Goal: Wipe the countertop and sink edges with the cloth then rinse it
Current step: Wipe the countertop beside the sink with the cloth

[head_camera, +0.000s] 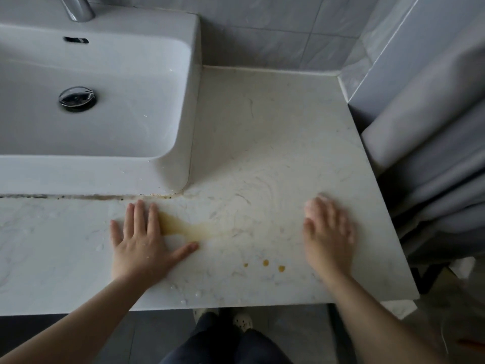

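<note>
Item: marble surface [262, 127], soiled; cloth absent from view.
I log left grip [141, 243] at 7 o'clock and right grip [328, 232] at 4 o'clock, both released, palms flat on it. A yellow smear [183, 227] lies between, three drops [265, 263] at 6. I'd fetch the cloth first, then wipe inward, finishing along the sink [194, 101] seam.

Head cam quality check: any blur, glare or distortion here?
Head view: right hand motion-blurred, left hand sharp; wide-angle bends the countertop edges; light soft, faint shadow beside the sink; small glint on the drain stopper.
</note>
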Available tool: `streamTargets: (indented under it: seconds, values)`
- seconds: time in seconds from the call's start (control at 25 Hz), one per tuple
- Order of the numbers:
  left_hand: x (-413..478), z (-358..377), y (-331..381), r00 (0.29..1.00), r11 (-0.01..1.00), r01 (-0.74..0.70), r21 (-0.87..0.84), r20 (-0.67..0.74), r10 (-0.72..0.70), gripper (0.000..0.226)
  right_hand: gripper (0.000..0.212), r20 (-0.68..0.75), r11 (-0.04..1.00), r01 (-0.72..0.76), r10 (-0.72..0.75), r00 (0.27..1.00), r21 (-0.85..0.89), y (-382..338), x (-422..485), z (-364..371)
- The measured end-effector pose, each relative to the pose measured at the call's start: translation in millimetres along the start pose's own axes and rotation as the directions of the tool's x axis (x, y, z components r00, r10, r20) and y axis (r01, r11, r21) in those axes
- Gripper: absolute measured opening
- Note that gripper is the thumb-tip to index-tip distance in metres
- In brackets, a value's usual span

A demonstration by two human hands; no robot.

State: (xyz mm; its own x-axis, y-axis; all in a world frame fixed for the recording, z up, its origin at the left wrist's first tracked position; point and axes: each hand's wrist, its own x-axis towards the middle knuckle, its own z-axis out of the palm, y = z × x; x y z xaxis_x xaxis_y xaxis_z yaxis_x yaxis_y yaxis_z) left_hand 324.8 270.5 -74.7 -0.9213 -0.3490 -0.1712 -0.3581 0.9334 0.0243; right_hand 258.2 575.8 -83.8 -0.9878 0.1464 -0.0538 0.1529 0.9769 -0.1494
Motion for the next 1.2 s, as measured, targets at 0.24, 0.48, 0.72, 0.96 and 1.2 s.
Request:
streamTargets:
  seconds: [0.24, 0.48, 0.72, 0.96, 1.2]
  values:
    - [-1, -1, 1, 1.0, 1.0, 0.002, 0.013, -0.014, -0.002, 0.132, 0.057, 0.1, 0.806, 0.592, -0.59, 0.801, 0.006, -67, -33, 5]
    - [0, 3, -1, 0.999, 1.0, -0.005, 0.004, -0.037, 0.005, 0.129, 0.074, -0.043, 1.0, -0.031, 0.031, 0.999, 0.003, 52, 8, -8]
    - [1, 3, -1, 0.999, 1.0, 0.009, 0.013, -0.047, -0.008, 0.127, 0.057, 0.041, 0.765, 0.643, -0.642, 0.766, -0.033, -34, -31, 12]
    - [0, 0, 1, 1.0, 1.0, 0.014, 0.024, -0.006, -0.014, 0.127, 0.069, -0.035, 0.996, -0.082, 0.083, 0.996, 0.036, 36, 34, -6]
    - [1, -1, 1, 1.0, 1.0, 0.017, -0.005, 0.001, -0.017, 0.127, 0.051, 0.02, 0.748, 0.654, -0.657, 0.754, -0.116, -40, -22, 18]
